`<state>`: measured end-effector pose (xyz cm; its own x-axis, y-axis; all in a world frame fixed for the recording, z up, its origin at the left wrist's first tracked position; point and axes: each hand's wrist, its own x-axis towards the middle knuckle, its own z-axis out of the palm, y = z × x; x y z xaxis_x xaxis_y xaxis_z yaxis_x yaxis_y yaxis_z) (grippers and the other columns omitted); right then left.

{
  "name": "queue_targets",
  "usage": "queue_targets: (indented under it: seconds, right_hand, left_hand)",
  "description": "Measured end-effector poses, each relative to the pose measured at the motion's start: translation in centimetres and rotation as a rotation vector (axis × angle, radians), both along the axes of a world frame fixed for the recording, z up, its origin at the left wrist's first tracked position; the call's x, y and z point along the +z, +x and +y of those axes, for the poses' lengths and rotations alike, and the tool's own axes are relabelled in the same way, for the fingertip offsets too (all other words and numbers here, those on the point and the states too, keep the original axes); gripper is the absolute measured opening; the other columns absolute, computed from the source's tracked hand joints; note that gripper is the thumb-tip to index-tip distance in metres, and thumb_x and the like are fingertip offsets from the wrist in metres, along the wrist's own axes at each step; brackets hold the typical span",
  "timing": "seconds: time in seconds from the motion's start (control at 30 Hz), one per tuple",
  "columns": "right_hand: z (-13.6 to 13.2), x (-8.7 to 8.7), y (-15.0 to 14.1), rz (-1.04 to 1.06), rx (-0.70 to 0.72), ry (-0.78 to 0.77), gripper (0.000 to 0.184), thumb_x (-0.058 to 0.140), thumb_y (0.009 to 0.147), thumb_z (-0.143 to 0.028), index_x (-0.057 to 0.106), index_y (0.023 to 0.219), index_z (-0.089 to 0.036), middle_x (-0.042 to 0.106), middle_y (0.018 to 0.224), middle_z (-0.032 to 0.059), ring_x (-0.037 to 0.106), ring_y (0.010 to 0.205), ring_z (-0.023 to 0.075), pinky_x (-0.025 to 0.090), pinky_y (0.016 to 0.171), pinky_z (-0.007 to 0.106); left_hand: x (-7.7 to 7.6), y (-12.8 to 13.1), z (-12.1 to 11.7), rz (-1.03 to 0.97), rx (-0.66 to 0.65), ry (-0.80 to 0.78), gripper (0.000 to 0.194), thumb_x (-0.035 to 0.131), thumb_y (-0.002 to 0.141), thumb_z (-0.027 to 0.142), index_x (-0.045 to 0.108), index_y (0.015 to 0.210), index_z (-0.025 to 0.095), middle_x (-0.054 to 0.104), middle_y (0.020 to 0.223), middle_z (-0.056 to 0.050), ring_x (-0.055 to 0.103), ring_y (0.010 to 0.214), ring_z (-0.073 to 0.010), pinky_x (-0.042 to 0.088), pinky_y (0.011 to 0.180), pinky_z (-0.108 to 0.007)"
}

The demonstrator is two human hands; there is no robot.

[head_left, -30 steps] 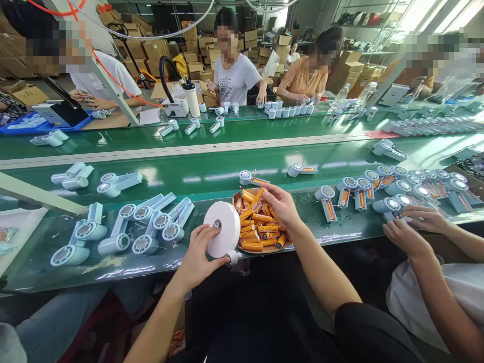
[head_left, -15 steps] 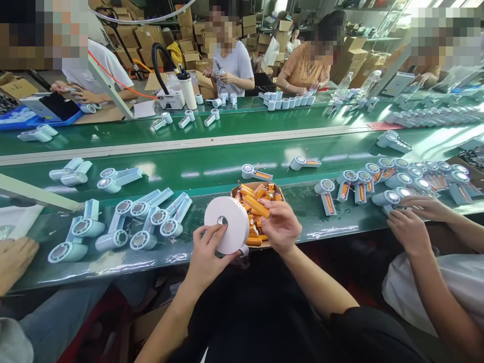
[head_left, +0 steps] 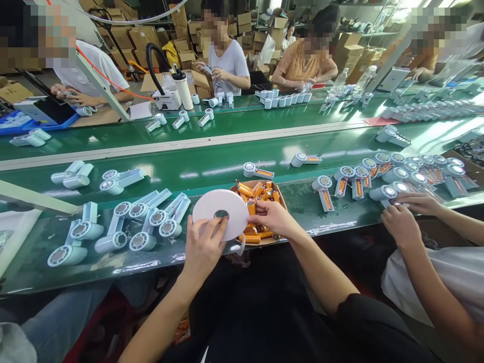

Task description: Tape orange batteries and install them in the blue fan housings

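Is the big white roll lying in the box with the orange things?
No, the left hand holds the white roll up, partly in front of the box.

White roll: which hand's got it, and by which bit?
The left hand holds the roll across its flat face, at the middle hole. Whether the right hand, near its edge, holds anything can't be told.

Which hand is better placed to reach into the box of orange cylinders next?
Likely the right hand: it is at the box of orange cylinders, while the left hand holds the white roll.
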<state>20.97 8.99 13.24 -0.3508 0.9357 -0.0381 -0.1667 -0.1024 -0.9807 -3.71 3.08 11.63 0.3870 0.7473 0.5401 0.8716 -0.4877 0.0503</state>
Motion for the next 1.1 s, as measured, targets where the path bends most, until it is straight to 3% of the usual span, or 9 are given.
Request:
queue_targets:
  seconds: [0.07, 0.2, 0.3, 0.4, 0.53, 0.7, 0.77, 0.93, 1.1]
  right_hand:
    - [-0.4, -0.6, -1.3, 0.084, -0.181, 0.009, 0.044, 0.097, 0.066, -0.037, 0.077, 0.103, -0.022, 0.084, 0.095, 0.0037, 0.080, 0.092, 0.0273, 0.067, 0.091, 0.045]
    - [-1.8, -2.3, -3.7, 0.379, -0.670, 0.044, 0.045, 0.095, 0.072, -0.044, 0.072, 0.105, -0.025, 0.084, 0.106, 0.0050, 0.080, 0.099, 0.0237, 0.067, 0.092, 0.039]
    - [-0.2, -1.3, -0.9, 0.423, -0.775, 0.105, 0.045, 0.098, 0.070, -0.044, 0.072, 0.101, -0.025, 0.083, 0.105, 0.0028, 0.080, 0.094, 0.0192, 0.067, 0.087, 0.033]
    - [3.7, 1.1, 3.7, 0.456, -1.001, 0.325, 0.045, 0.093, 0.074, -0.053, 0.070, 0.102, -0.027, 0.080, 0.113, 0.0001, 0.078, 0.106, 0.0183, 0.067, 0.092, 0.035]
    - [5.1, 3.0, 6.5, 0.371, -0.934, 0.374, 0.049, 0.093, 0.075, -0.051, 0.071, 0.111, -0.027, 0.077, 0.119, 0.0015, 0.077, 0.109, 0.0196, 0.067, 0.089, 0.033]
    - [-1.2, 0.1, 8.0, 0.231, -0.979, 0.296, 0.053, 0.102, 0.062, -0.043, 0.075, 0.104, -0.023, 0.080, 0.098, 0.0031, 0.080, 0.087, 0.0216, 0.068, 0.076, 0.034]
    - [-3.8, -2.0, 9.2, 0.140, -0.993, 0.198, 0.054, 0.102, 0.060, -0.041, 0.076, 0.102, -0.021, 0.081, 0.093, 0.0055, 0.080, 0.082, 0.0244, 0.068, 0.076, 0.039]
    - [-6.6, -4.6, 11.6, 0.035, -1.005, 0.040, 0.055, 0.102, 0.059, -0.044, 0.077, 0.103, -0.021, 0.082, 0.094, 0.0069, 0.081, 0.080, 0.0269, 0.069, 0.074, 0.042]
    - [-3.7, -2.4, 11.4, 0.053, -1.012, 0.155, 0.056, 0.102, 0.060, -0.045, 0.076, 0.103, -0.021, 0.081, 0.092, 0.0069, 0.080, 0.078, 0.0252, 0.069, 0.075, 0.042]
  left_hand:
    - [-0.5, 1.4, 0.0, -0.046, 0.081, 0.056, 0.047, 0.072, 0.095, 0.039, 0.069, 0.142, 0.032, 0.075, 0.114, -0.010, 0.057, 0.112, -0.0333, 0.028, 0.123, -0.065]
    - [-1.5, 4.3, -1.0, -0.192, 0.244, 0.138, 0.053, 0.074, 0.092, 0.056, 0.074, 0.132, 0.022, 0.070, 0.101, -0.014, 0.055, 0.105, -0.0347, 0.039, 0.108, -0.062]
    - [-1.8, 5.6, -1.7, -0.192, 0.149, 0.022, 0.053, 0.071, 0.094, 0.058, 0.073, 0.132, 0.021, 0.069, 0.100, -0.015, 0.055, 0.104, -0.0338, 0.043, 0.100, -0.055]
    - [-1.3, 6.2, -0.1, -0.145, -0.037, -0.208, 0.067, 0.073, 0.091, 0.063, 0.067, 0.143, 0.022, 0.070, 0.114, -0.016, 0.056, 0.114, -0.0346, 0.042, 0.105, -0.053]
    - [0.4, 4.2, 4.3, -0.112, -0.193, -0.336, 0.087, 0.073, 0.086, 0.072, 0.055, 0.155, 0.022, 0.062, 0.145, -0.017, 0.050, 0.135, -0.0372, 0.037, 0.118, -0.053]
    - [-0.5, -4.4, 5.0, -0.103, 0.451, -0.184, 0.043, 0.059, 0.101, 0.048, 0.072, 0.131, 0.020, 0.069, 0.133, -0.018, 0.057, 0.126, -0.0406, 0.046, 0.109, -0.059]
    - [-1.6, -7.8, 3.8, -0.014, 0.568, -0.233, 0.036, 0.063, 0.097, 0.041, 0.076, 0.122, 0.020, 0.071, 0.126, -0.019, 0.059, 0.120, -0.0438, 0.052, 0.100, -0.060]
    - [-2.4, -9.8, 3.5, 0.103, 0.355, -0.305, 0.023, 0.066, 0.093, 0.028, 0.080, 0.112, 0.025, 0.073, 0.115, -0.014, 0.063, 0.115, -0.0368, 0.060, 0.094, -0.049]
    - [-0.6, -4.0, 12.3, 0.156, 0.140, -0.333, 0.032, 0.065, 0.098, 0.026, 0.073, 0.129, 0.024, 0.068, 0.134, -0.013, 0.058, 0.132, -0.0325, 0.058, 0.103, -0.042]
